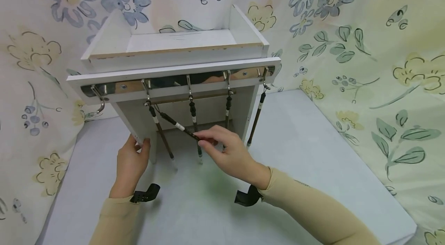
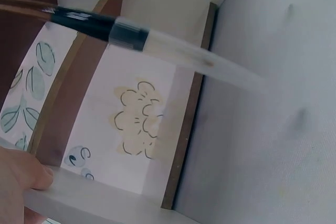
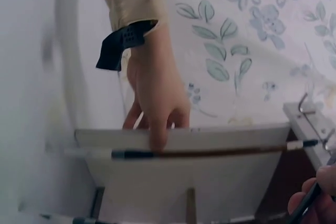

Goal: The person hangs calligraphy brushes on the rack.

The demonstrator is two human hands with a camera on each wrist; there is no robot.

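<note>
My right hand (image 1: 227, 152) pinches a dark calligraphy brush (image 1: 179, 126) between thumb and fingers. This brush slants up left, its cord loop close to the second hook (image 1: 145, 87) from the left; whether the loop sits on that hook I cannot tell. Another brush (image 1: 161, 131) hangs from the second hook. More brushes hang from hooks to the right, such as the far right one (image 1: 256, 117). My left hand (image 1: 132, 162) grips the front edge of the white rack's left side panel (image 1: 136, 119), thumb inside, as the right wrist view shows.
The leftmost hook (image 1: 99, 99) holds no brush. A metal strip (image 1: 174, 81) with hooks runs along the white rack's front, under an open top tray (image 1: 180, 40). The rack stands on a pale table (image 1: 295, 152), before flowered cloth (image 1: 347, 17) at back and sides.
</note>
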